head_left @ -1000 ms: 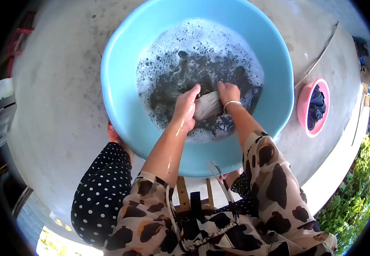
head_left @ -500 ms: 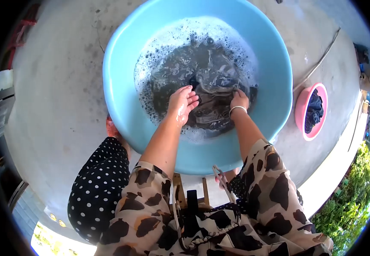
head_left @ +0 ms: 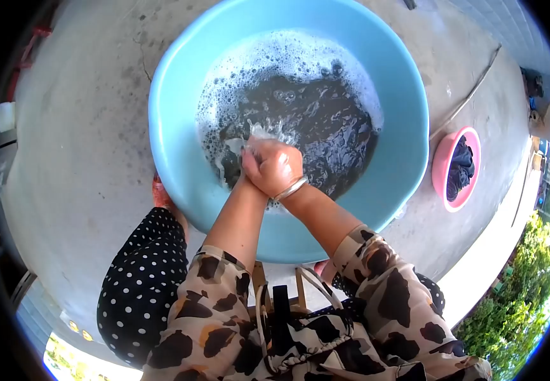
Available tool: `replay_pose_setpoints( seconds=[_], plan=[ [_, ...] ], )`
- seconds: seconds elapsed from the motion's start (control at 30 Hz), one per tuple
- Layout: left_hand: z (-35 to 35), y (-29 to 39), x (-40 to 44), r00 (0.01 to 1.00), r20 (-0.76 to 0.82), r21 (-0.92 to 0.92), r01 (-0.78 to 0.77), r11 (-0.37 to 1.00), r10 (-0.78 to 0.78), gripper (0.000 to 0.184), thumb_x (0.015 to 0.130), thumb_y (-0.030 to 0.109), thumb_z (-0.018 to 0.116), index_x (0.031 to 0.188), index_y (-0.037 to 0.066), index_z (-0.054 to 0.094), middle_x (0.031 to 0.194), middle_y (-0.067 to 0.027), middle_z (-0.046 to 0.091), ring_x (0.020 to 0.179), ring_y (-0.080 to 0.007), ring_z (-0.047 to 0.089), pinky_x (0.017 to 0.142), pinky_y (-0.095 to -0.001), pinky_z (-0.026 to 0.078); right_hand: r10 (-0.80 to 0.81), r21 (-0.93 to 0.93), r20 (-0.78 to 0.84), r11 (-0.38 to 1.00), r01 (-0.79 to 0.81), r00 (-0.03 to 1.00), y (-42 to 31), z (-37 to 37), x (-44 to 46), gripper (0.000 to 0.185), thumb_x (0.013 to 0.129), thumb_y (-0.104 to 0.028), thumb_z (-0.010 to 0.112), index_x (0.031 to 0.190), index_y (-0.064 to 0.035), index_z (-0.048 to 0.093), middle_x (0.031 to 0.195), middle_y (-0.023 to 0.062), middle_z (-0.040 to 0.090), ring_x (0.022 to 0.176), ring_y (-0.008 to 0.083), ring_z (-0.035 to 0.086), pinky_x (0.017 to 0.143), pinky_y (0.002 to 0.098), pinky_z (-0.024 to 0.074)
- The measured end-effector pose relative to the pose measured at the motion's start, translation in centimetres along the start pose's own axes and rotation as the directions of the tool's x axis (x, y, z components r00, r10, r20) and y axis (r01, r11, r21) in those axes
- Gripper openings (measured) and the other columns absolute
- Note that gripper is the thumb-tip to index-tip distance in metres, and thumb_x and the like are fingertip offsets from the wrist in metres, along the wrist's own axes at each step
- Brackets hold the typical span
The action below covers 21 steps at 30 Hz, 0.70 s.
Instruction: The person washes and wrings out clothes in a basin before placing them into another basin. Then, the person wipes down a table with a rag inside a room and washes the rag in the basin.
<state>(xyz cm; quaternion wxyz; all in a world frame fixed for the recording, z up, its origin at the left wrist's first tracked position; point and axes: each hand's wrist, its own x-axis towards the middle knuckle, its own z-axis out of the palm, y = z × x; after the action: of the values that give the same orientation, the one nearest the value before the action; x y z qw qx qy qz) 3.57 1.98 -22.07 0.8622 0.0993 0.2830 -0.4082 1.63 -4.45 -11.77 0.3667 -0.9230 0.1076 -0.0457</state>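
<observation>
A large light-blue basin (head_left: pixel 179 146) holds dark, murky water (head_left: pixel 325 127) ringed with white suds. My right hand (head_left: pixel 278 166), with a pale bangle (head_left: pixel 292 188) at its wrist, is closed in a fist at the near left of the water. It crosses over my left wrist (head_left: pixel 252 187). My left hand lies beneath it, hidden by the fist and by a splash (head_left: pixel 271 130). What the right fingers grip is out of sight. No cloth can be made out clearly under the surface.
To the right, a pink basin (head_left: pixel 440 168) with dark cloth (head_left: pixel 461 168) in it stands on the concrete floor (head_left: pixel 91 127). Behind it lies a long thin stick (head_left: pixel 468 98). Part of a wooden stool (head_left: pixel 301 289) shows between my legs. Green bushes (head_left: pixel 516 286) are at the lower right.
My right hand has swung left from the basin's right side, closing over my left wrist. My left hand has gone from open above the water to hidden. Water now splashes, and the dark cloth no longer shows.
</observation>
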Motion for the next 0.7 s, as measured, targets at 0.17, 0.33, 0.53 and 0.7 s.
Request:
replay_pose_setpoints(
  seconds=[0.17,0.33,0.53,0.7],
  plan=[
    [8.0,-1.5,-1.0,0.962,-0.268,0.327,0.042,0.944,0.050,0.029,0.084,0.034,0.053,0.089,0.006,0.054,0.083,-0.0051,0.058,0.087,-0.0159,0.055,0.076,-0.0281,0.044,0.598,0.120,-0.139,0.801,-0.586,0.789,10.0,0.0,3.1,0.034,0.077,-0.034,0.051,0.076,-0.0021,0.064,0.076,0.0207,0.060,0.073,0.0380,0.058,0.068,0.0419,0.0459],
    [7.6,2.3,0.1,0.946,-0.084,0.590,-0.207,0.780,0.314,0.056,0.079,0.036,0.059,0.123,0.007,0.040,0.123,-0.0103,0.041,0.118,-0.0209,0.034,0.095,-0.0429,0.027,0.871,0.621,-0.129,0.443,-0.646,0.473,20.5,-2.1,-0.1,0.047,0.083,-0.038,0.049,0.096,0.0065,0.056,0.091,0.0237,0.060,0.079,0.0354,0.058,0.075,0.0393,0.0441],
    [3.3,-0.2,-0.8,0.911,-0.349,0.378,-0.078,0.923,0.220,0.047,0.082,0.026,0.058,0.120,0.007,0.040,0.117,-0.0132,0.035,0.100,-0.0235,0.042,0.091,-0.0431,0.039,0.420,-0.126,0.195,0.907,-0.402,0.887,17.9,3.5,-4.3,0.032,0.081,-0.021,0.052,0.108,-0.0043,0.053,0.094,0.0239,0.058,0.088,0.0417,0.053,0.078,0.0438,0.0424],
    [3.8,0.1,-0.5,0.958,-0.224,0.426,-0.071,0.902,0.181,0.061,0.082,0.028,0.057,0.131,0.005,0.029,0.133,-0.0195,0.024,0.122,-0.0299,0.029,0.092,-0.0421,0.036,0.642,-0.004,-0.102,0.763,-0.646,0.760,23.0,0.7,-5.4,0.023,0.080,-0.020,0.051,0.100,-0.0107,0.059,0.091,0.0183,0.060,0.082,0.0367,0.057,0.074,0.0408,0.0446]
  ],
)
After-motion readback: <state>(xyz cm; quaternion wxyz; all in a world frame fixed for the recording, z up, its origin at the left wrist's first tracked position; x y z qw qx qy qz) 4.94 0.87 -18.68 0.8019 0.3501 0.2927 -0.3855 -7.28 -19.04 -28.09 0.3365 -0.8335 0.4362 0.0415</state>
